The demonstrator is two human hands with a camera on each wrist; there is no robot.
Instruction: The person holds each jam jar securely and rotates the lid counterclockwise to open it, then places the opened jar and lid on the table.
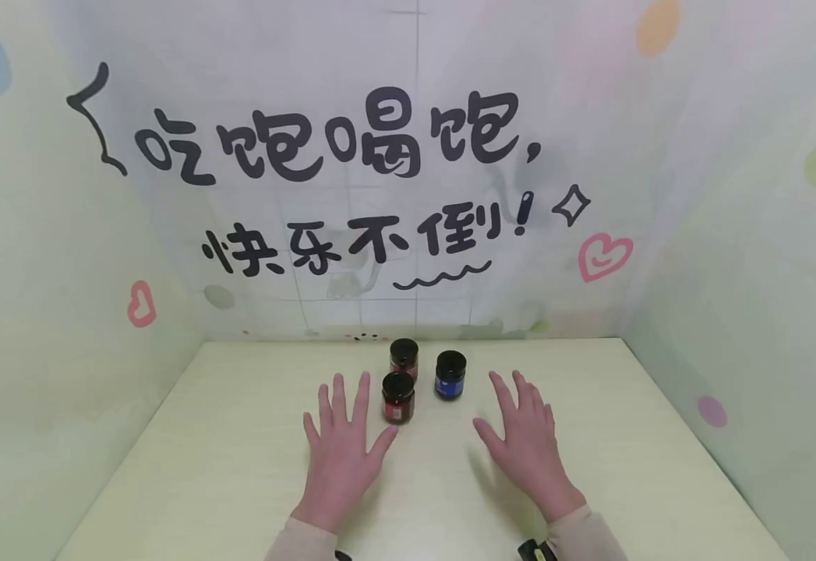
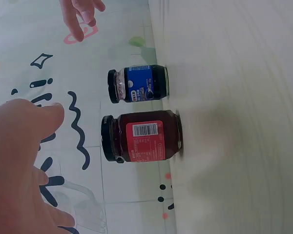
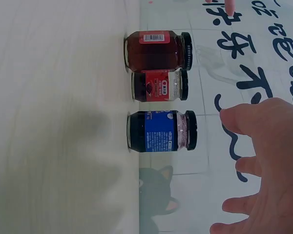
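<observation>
Three black-lidded glass jars stand upright on the table. The front red-labelled jar [image 1: 397, 401] is nearest my left hand [image 1: 340, 460], whose fingers are spread just left of it. Partly hidden behind it stands a second red-labelled jar [image 1: 404, 357], clearer as a red-labelled jar [image 3: 158, 85] in the right wrist view. The blue-labelled jar [image 1: 450, 376] stands to their right. My right hand [image 1: 527, 444] hovers to the right of that blue jar, fingers apart. In the left wrist view, the front jar's red label [image 2: 146, 141] shows a barcode. Neither hand holds anything.
The pale tabletop [image 1: 239, 444] ends at a back wall [image 1: 309, 312] printed with large dark characters. Side walls [image 1: 751, 335] enclose it left and right. A small dark object [image 1: 535, 550] with a yellowish mark is by the right sleeve.
</observation>
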